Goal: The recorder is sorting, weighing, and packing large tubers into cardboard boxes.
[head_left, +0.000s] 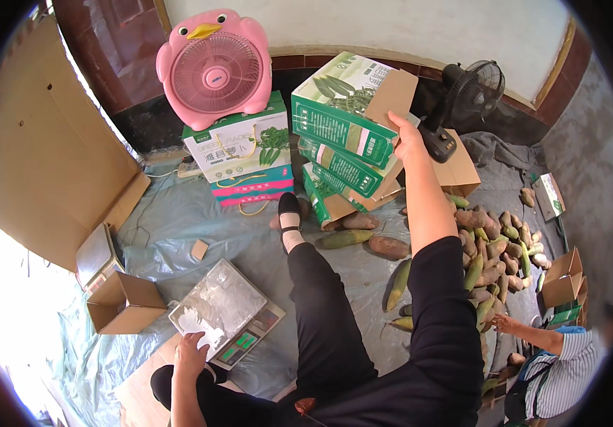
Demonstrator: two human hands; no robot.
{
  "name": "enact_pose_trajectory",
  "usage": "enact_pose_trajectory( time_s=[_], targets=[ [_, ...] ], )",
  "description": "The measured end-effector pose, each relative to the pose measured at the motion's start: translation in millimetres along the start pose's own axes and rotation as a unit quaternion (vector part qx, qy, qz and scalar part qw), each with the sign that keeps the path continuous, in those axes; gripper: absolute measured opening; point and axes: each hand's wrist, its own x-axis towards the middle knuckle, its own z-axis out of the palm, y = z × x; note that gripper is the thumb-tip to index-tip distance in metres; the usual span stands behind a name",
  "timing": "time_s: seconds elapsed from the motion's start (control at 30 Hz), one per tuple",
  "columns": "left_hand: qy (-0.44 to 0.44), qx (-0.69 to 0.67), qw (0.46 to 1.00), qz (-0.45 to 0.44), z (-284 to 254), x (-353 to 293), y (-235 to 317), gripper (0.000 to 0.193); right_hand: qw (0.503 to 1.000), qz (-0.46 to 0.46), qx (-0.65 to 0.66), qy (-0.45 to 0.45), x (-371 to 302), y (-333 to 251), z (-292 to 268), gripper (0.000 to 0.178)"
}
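Observation:
My right arm reaches forward, and my right hand is closed on the brown flap side of a green-and-white cardboard box. That box is tilted on top of other green cartons. Down at the left, my left hand rests at the near corner of a digital scale, its fingers loosely bent over the edge. A white patch shows beside those fingers; whether it is glare or a thin sheet is unclear. The scale's metal plate carries no produce, and its display glows green.
A pink fan stands on stacked gift cartons; a black fan is behind the boxes. Radishes and brown tubers are heaped at right near a co-worker. An opened carton sits left of the scale, on plastic sheeting.

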Motion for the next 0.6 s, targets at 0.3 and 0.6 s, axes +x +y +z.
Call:
enact_pose_trajectory(
  time_s=[0.3,0.6],
  targets=[
    [0.05,0.033,0.998,0.005,-10.1,-12.7,-12.7,0.031,0.993,-0.105,-0.035,-0.042,-102.9,-27.9,38.1,0.025],
    [0.113,0.011,0.992,0.053,-13.4,-16.9,-34.0,0.031,0.874,-0.166,-0.342,-0.302,-260.7,-22.6,65.6,0.023]
  ],
)
